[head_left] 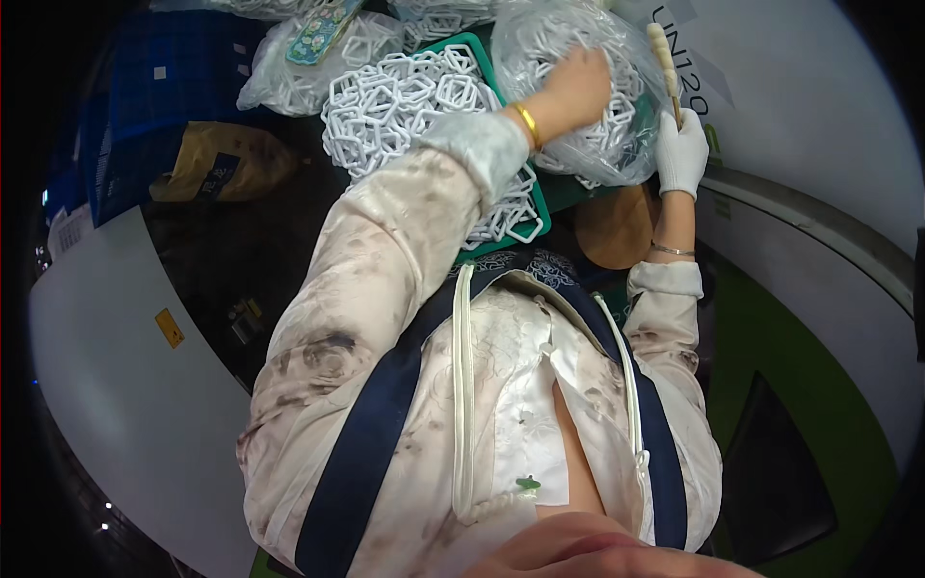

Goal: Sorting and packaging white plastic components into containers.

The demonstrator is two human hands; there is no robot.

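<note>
My left hand (578, 89), bare and with a gold bracelet at the wrist, is over the opening of a clear plastic bag (631, 159). White plastic chain-like links (554, 34) fill the bag, and the hand's fingers point down out of sight among them. At the right, my right hand (682, 154) wears a white glove and is closed round a thin wooden skewer (677, 106). Pale, rounded lumps (661, 50) are threaded along its upper part. Beside the left forearm, a green tray (489, 72) is heaped with more white angular links (405, 106), partly covered by my sleeve.
Another clear bag of links (279, 72) lies at the far left, with a flat flower-patterned thing (323, 31) on top. Nearby are a brown paper bag (231, 162) and a blue bag (183, 87). A round brown stool-like surface (614, 226) shows below the right bag.
</note>
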